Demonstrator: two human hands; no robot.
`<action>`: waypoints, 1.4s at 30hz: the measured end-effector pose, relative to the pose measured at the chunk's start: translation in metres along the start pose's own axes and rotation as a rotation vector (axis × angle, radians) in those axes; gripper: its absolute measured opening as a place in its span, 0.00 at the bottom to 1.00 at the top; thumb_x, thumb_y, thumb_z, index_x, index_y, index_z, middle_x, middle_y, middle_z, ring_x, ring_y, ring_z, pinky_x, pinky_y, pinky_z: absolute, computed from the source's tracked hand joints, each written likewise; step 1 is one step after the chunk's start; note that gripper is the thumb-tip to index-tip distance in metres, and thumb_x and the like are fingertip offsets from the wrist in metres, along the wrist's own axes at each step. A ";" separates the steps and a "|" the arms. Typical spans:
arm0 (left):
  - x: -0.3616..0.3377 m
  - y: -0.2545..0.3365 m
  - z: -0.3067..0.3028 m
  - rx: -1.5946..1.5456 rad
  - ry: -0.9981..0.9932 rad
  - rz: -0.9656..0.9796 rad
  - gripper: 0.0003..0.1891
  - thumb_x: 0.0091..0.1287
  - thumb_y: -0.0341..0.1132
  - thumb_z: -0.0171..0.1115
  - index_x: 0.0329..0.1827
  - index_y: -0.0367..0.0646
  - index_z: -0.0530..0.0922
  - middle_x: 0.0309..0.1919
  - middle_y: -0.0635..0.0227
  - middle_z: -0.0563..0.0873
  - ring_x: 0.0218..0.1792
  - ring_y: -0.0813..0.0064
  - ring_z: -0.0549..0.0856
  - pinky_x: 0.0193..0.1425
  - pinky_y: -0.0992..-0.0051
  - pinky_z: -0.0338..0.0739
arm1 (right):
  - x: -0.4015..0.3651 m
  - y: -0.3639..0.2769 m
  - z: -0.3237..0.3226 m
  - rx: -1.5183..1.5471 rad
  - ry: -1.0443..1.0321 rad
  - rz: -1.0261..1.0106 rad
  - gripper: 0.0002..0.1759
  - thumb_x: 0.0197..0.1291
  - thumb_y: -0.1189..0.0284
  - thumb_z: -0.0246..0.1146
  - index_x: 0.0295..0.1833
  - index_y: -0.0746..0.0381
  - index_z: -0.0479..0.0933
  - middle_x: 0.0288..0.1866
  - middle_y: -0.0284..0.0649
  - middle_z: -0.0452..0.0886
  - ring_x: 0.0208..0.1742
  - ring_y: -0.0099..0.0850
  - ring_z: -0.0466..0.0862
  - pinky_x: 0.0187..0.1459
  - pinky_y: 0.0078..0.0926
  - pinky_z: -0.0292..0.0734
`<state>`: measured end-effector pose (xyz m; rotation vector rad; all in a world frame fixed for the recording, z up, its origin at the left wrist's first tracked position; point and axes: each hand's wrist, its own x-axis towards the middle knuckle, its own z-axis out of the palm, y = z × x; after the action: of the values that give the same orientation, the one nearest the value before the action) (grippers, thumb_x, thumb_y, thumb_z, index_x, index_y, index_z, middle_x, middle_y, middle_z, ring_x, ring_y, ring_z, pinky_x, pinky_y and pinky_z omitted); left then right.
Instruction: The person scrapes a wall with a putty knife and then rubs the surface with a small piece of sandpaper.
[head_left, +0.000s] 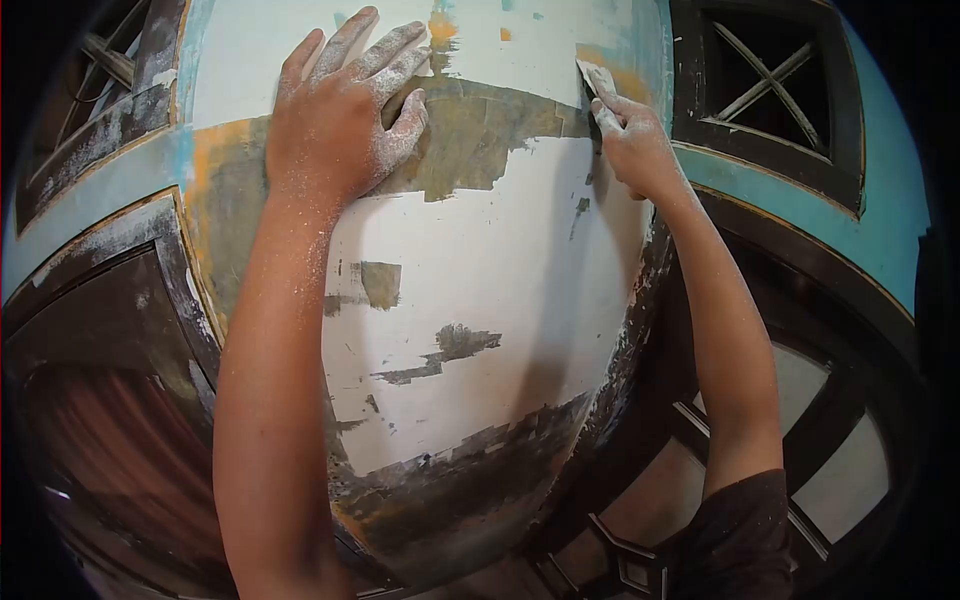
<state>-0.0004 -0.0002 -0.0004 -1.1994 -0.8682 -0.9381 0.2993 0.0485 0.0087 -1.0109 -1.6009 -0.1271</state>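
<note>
My left hand lies against the upper wall panel with its dusty fingers spread, thumb pointing up and to the right. White powder coats the fingers and the wrist. Higher up on the right, my right hand is closed around a putty knife, its thin edge close to the wall. Most of the knife's handle is hidden in the grip. Between and below the hands is a wall panel with smooth white filler and rough grey-brown patches.
A dark window frame with crossed bars stands at the upper right, beside turquoise wall. On the left is a dark wooden door frame, with a reddish curtain behind it. Dark panelled woodwork fills the lower right.
</note>
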 end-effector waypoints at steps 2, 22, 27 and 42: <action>0.000 0.000 -0.001 0.001 0.002 0.005 0.26 0.74 0.46 0.63 0.75 0.69 0.78 0.73 0.87 0.81 0.80 0.76 0.70 0.87 0.61 0.58 | 0.004 0.004 0.000 -0.024 -0.004 -0.027 0.24 0.78 0.63 0.55 0.73 0.59 0.78 0.18 0.38 0.70 0.12 0.30 0.65 0.14 0.37 0.63; -0.001 -0.003 0.002 -0.070 -0.024 -0.023 0.25 0.73 0.45 0.64 0.74 0.67 0.80 0.73 0.86 0.81 0.80 0.74 0.69 0.87 0.60 0.56 | 0.018 -0.007 0.002 -0.029 0.032 -0.057 0.23 0.78 0.64 0.54 0.71 0.62 0.79 0.20 0.38 0.71 0.14 0.29 0.66 0.15 0.35 0.63; -0.002 -0.003 0.001 -0.067 -0.033 -0.025 0.25 0.73 0.45 0.63 0.74 0.67 0.80 0.73 0.88 0.80 0.80 0.75 0.69 0.86 0.60 0.56 | 0.002 -0.005 -0.003 -0.008 -0.017 -0.001 0.24 0.79 0.63 0.54 0.74 0.57 0.78 0.20 0.39 0.73 0.14 0.30 0.70 0.15 0.35 0.66; 0.001 -0.001 -0.003 -0.062 -0.046 -0.009 0.22 0.73 0.43 0.64 0.71 0.63 0.83 0.75 0.87 0.80 0.80 0.71 0.70 0.86 0.58 0.55 | -0.034 0.031 0.013 0.026 -0.020 -0.072 0.20 0.73 0.69 0.57 0.64 0.65 0.82 0.42 0.64 0.86 0.42 0.54 0.88 0.49 0.43 0.80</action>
<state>-0.0004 -0.0032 0.0004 -1.2749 -0.8872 -0.9539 0.3085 0.0572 -0.0378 -0.9372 -1.6537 -0.1451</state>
